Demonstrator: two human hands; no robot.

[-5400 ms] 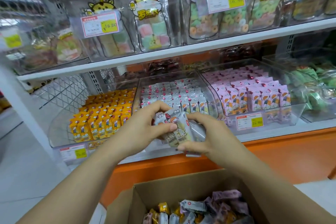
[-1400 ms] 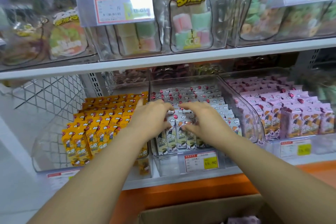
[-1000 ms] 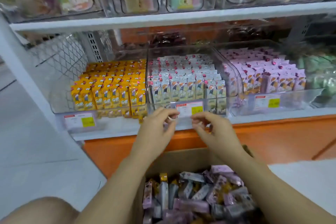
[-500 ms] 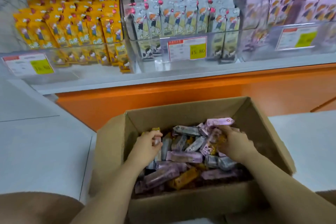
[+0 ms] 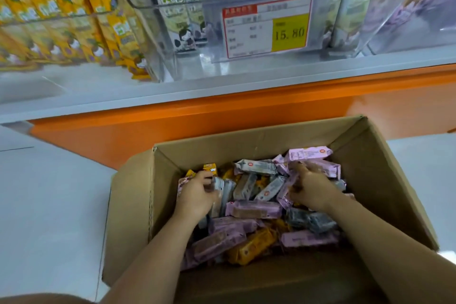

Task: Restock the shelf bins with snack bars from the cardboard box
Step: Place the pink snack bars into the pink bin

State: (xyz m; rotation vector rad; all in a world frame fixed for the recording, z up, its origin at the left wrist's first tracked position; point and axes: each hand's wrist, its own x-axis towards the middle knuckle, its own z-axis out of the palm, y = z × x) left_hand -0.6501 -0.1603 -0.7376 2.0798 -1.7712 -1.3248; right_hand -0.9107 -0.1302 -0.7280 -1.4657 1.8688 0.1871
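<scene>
Both hands down in cardboard box [image 5: 246, 142]; left hand [image 5: 197, 196] curled round grey snack bars [image 5: 220, 189] at pile's left; right hand [image 5: 311, 190] grips pink bar [image 5: 285, 192]; shelf bins [image 5: 158, 39] above, stocked.

A red-and-yellow price tag [image 5: 265, 27] reads 15.80; an orange base panel [image 5: 197, 118] meets pale floor [image 5: 49, 205]
</scene>
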